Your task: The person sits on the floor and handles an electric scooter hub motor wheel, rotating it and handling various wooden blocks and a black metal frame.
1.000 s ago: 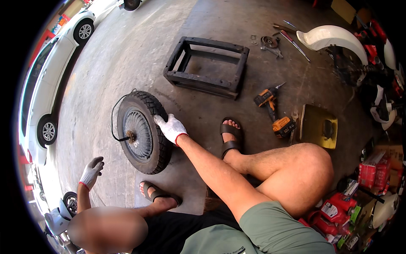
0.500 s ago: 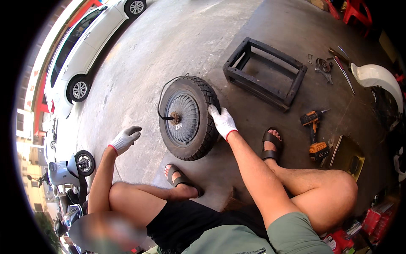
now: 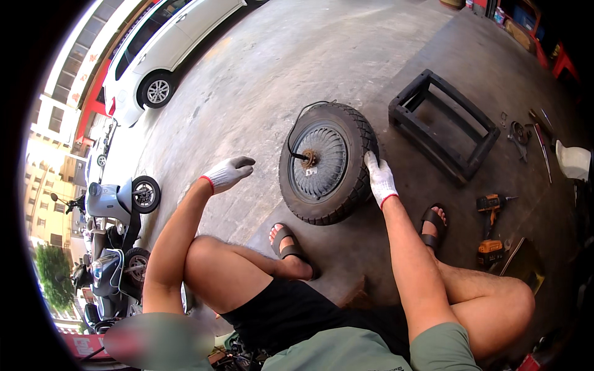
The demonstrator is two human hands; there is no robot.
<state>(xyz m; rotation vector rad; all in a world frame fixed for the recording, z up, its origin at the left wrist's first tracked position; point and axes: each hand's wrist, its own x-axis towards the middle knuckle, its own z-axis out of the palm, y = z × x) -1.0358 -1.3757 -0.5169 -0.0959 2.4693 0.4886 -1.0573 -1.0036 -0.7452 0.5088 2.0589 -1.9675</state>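
A scooter wheel (image 3: 327, 164) stands tilted on its tyre in front of me. It has a black treaded tyre, a grey ribbed hub and a rusty axle centre from which a black cable loops over the top. My right hand (image 3: 380, 178), in a white glove with a red cuff, grips the tyre's right edge at the tread. To the left of the wheel, my left hand (image 3: 229, 173) hangs in the air in a matching glove with grey fingertips. Its fingers are stretched out with nothing in them, apart from the tyre.
Beyond the wheel to the right lies a black rectangular frame (image 3: 405, 143). An orange-black cordless drill (image 3: 490, 226) stands near my right foot, with hand tools (image 3: 518, 139) farther off. Parked scooters (image 3: 114, 201) line the left, and a white car (image 3: 145, 68) is behind them.
The view has swung left, so wheel, frame and tools sit farther right in the picture. My right hand stays on the tyre, and my left remains open beside it.
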